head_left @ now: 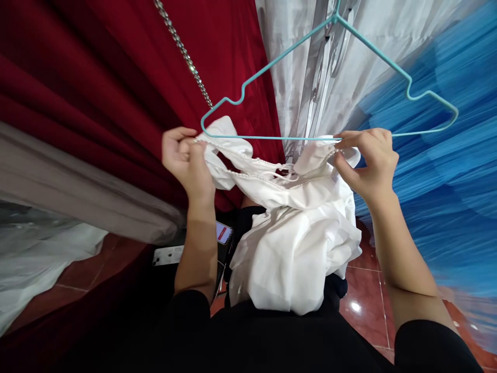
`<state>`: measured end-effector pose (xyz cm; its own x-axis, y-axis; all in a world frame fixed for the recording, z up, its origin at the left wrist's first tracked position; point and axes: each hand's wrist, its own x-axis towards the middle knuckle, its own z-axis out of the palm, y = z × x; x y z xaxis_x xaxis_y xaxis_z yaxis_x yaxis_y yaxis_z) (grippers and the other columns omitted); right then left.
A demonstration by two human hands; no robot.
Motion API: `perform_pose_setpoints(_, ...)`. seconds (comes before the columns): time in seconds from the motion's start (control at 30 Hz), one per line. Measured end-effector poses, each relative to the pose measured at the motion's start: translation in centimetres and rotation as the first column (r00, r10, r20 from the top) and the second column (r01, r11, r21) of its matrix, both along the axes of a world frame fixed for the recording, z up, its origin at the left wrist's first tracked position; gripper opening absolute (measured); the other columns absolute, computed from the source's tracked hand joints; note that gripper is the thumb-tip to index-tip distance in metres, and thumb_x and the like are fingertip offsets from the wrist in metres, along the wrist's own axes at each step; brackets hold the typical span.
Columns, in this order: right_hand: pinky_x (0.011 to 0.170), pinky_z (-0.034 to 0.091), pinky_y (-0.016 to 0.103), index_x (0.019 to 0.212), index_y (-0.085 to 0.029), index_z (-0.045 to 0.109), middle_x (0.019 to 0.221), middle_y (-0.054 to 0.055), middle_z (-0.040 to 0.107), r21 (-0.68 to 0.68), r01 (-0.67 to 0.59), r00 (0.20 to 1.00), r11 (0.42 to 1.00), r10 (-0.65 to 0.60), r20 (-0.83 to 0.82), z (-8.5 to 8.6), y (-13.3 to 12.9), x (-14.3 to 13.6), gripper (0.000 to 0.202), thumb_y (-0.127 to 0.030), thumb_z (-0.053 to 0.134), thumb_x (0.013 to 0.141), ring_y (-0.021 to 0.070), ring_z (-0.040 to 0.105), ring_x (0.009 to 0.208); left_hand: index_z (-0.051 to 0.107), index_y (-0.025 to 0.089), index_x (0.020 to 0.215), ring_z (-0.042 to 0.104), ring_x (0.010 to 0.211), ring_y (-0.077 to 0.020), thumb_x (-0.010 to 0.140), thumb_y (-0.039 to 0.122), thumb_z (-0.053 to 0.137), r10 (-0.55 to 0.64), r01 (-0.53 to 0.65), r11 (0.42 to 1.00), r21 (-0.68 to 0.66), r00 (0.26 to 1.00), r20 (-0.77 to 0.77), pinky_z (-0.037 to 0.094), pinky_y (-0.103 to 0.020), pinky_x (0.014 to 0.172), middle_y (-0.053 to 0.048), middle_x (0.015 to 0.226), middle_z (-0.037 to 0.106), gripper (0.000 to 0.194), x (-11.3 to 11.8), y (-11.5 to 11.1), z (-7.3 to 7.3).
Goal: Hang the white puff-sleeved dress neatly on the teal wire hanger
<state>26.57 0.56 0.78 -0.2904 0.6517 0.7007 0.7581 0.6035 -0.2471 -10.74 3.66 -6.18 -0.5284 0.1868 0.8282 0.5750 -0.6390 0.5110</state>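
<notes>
A white dress with beaded edging along its neckline lies bunched over my lap. My left hand is closed on the upper left part of the dress, near the left end of a light blue clothes hanger. On the other side, my right hand pinches the beaded edge at the upper right, its fingers by the hanger's bottom bar. The hanger is upright above the dress, and white fabric loops over its lower bar at the left. What bears the hanger's top is out of frame.
Red drapery with a beaded strand hangs at the left. White fabric is ahead, and blue tulle fills the right. Two phones, one white and one lit, lie by my left forearm. Reddish tiles cover the floor.
</notes>
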Motion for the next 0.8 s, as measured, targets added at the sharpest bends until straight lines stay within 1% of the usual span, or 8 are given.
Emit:
perform_pose_setpoints(0.13, 0.111, 0.051, 0.057, 0.103, -0.030, 0.068, 0.119, 0.003, 0.081, 0.003, -0.012, 1.000, 1.000, 0.012, -0.028, -0.1, -0.5, -0.4, 0.006, -0.031, 0.063, 0.099, 0.0275, 0.072, 0.100, 0.066, 0.021, 0.102, 0.053, 0.077, -0.0060, 0.102, 0.016, 0.067, -0.116, 0.118, 0.992, 0.041, 0.992, -0.046, 0.046, -0.027, 0.071, 0.004, 0.095, 0.061, 0.005, -1.8, 1.4, 4.1)
perform_pose_setpoints(0.23, 0.108, 0.050, 0.056, 0.101, -0.029, 0.068, 0.115, 0.003, 0.081, 0.039, -0.016, 0.999, 0.999, 0.017, -0.034, -0.5, -0.4, -0.8, 0.006, -0.032, 0.062, 0.100, 0.0269, 0.071, 0.098, 0.064, 0.018, 0.099, 0.046, 0.069, -0.0040, 0.088, -0.003, 0.068, -0.105, 0.109, 0.994, 0.019, 0.986, -0.133, 0.041, -0.023, 0.062, 0.005, 0.092, 0.062, 0.025, -1.7, 1.6, 7.1)
perform_pose_setpoints(0.33, 0.106, 0.049, 0.055, 0.095, -0.028, 0.067, 0.113, 0.003, 0.079, 0.087, -0.024, 1.000, 0.996, 0.025, -0.013, -1.0, 0.0, -1.1, 0.011, -0.037, 0.063, 0.100, 0.0263, 0.070, 0.098, 0.063, 0.015, 0.094, 0.040, 0.063, -0.0019, 0.082, -0.012, 0.070, -0.044, 0.043, 0.999, -0.010, 0.976, -0.215, 0.032, -0.021, 0.054, 0.007, 0.085, 0.060, 0.031, -0.7, 2.1, 9.4)
perform_pose_setpoints(0.5, 0.103, 0.048, 0.052, 0.092, -0.028, 0.066, 0.113, 0.003, 0.077, 0.154, -0.041, 0.999, 0.987, 0.036, 0.035, -1.7, 0.6, -0.9, 0.016, -0.042, 0.066, 0.100, 0.0249, 0.068, 0.099, 0.066, 0.015, 0.095, 0.040, 0.061, 0.0007, 0.090, -0.004, 0.083, -0.131, 0.129, 0.991, -0.032, 0.912, -0.389, 0.031, -0.018, 0.050, 0.009, 0.080, 0.056, 0.026, 1.6, 3.0, 11.5)
perform_pose_setpoints(0.6, 0.104, 0.047, 0.052, 0.094, -0.029, 0.068, 0.114, 0.003, 0.077, 0.146, -0.013, 0.998, 0.989, 0.004, 0.065, -1.7, 0.5, -0.6, 0.013, -0.041, 0.065, 0.100, 0.0254, 0.068, 0.100, 0.071, 0.018, 0.107, 0.047, 0.064, -0.0001, 0.098, 0.020, 0.089, -0.248, 0.234, 0.968, -0.089, 0.852, -0.462, 0.034, -0.019, 0.052, 0.008, 0.077, 0.054, 0.021, 3.9, 1.4, 12.3)
perform_pose_setpoints(0.7, 0.105, 0.047, 0.052, 0.096, -0.029, 0.067, 0.117, 0.003, 0.078, 0.157, -0.018, 0.997, 0.987, 0.006, 0.074, -1.6, 0.2, -0.6, 0.010, -0.038, 0.064, 0.100, 0.0253, 0.068, 0.100, 0.074, 0.021, 0.111, 0.060, 0.077, -0.0054, 0.106, 0.049, 0.080, -0.370, 0.330, 0.929, -0.168, 0.838, -0.402, 0.048, -0.024, 0.066, 0.005, 0.084, 0.062, 0.029, 6.9, -1.5, 13.0)
perform_pose_setpoints(0.73, 0.105, 0.047, 0.052, 0.097, -0.029, 0.066, 0.118, 0.003, 0.079, 0.155, -0.020, 0.997, 0.988, 0.008, 0.075, -1.6, 0.2, -0.6, 0.009, -0.037, 0.063, 0.100, 0.0254, 0.069, 0.101, 0.074, 0.022, 0.110, 0.064, 0.083, -0.0086, 0.107, 0.050, 0.078, -0.401, 0.345, 0.915, -0.209, 0.837, -0.373, 0.053, -0.028, 0.073, 0.003, 0.090, 0.066, 0.028, 7.9, -2.5, 13.0)
perform_pose_setpoints(0.8, 0.107, 0.047, 0.052, 0.097, -0.029, 0.066, 0.120, 0.003, 0.079, 0.139, -0.016, 0.997, 0.990, 0.006, 0.074, -1.6, 0.2, -0.7, 0.009, -0.036, 0.062, 0.100, 0.0259, 0.069, 0.103, 0.074, 0.023, 0.109, 0.070, 0.094, -0.0160, 0.109, 0.033, 0.075, -0.467, 0.363, 0.877, -0.316, 0.799, -0.379, 0.059, -0.036, 0.088, -0.002, 0.101, 0.072, 0.010, 9.8, -3.9, 12.6)
